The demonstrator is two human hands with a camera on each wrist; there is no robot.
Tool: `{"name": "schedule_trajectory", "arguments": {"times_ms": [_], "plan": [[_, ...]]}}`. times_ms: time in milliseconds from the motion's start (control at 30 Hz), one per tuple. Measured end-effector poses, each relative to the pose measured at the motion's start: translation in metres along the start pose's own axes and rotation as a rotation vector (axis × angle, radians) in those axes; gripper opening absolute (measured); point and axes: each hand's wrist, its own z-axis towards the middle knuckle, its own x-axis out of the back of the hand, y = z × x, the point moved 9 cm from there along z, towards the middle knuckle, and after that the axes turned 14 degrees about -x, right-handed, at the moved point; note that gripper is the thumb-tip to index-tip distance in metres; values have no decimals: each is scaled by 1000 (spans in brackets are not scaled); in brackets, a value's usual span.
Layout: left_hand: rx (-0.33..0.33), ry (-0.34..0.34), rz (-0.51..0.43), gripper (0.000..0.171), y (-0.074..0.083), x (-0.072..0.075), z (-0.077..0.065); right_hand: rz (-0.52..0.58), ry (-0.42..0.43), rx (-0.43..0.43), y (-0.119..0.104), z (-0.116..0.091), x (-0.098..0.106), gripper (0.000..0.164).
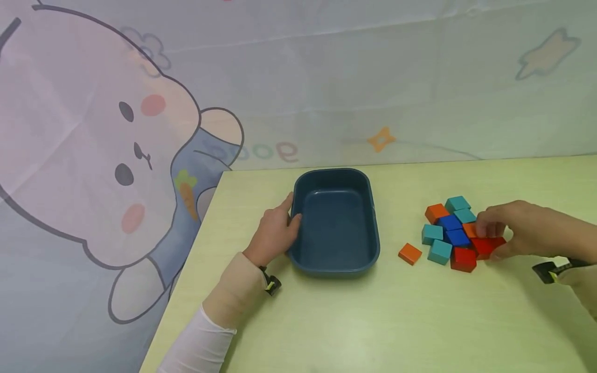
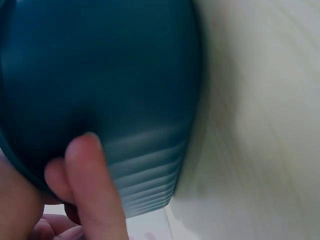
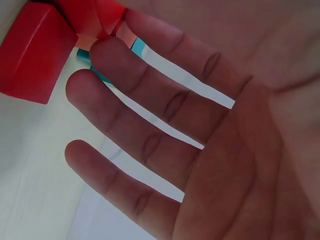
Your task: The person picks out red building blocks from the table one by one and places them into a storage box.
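A dark blue rectangular tub (image 1: pixel 333 223) sits on the table, nothing inside it. My left hand (image 1: pixel 272 232) grips its left wall, thumb over the rim and fingers along the outside. To the right lies a cluster of coloured wooden blocks. At its right edge my right hand (image 1: pixel 536 228) pinches a red block (image 1: pixel 487 247) between thumb and forefinger; in the right wrist view the other fingers (image 3: pixel 115 100) stretch out apart. Another red block (image 1: pixel 463 260) lies beside it. Behind are an orange block (image 1: pixel 470 230), partly hidden by the fingers, and blue blocks (image 1: pixel 457 238).
Several teal blocks (image 1: pixel 440 252) and an orange block (image 1: pixel 437 213) complete the cluster. A lone orange block (image 1: pixel 410 254) lies between cluster and tub. A cartoon-printed cloth (image 1: pixel 345 77) hangs behind the pale table (image 1: pixel 373 321).
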Motion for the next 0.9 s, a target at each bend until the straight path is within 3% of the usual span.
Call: {"name": "schedule_trajectory", "arguments": {"times_ms": [367,533,900], "plan": [[13,-22,-82,60,0,-2,-3,-55,-46,-13,-3,2,-4,43],[19,-21,-83,60,0,-3,-3,-56,-12,-10,-7,-1,-1,43],[26,3,-79,62,-3,-3,-3,-61,-21,-14,-10,-2,1,38]]}}
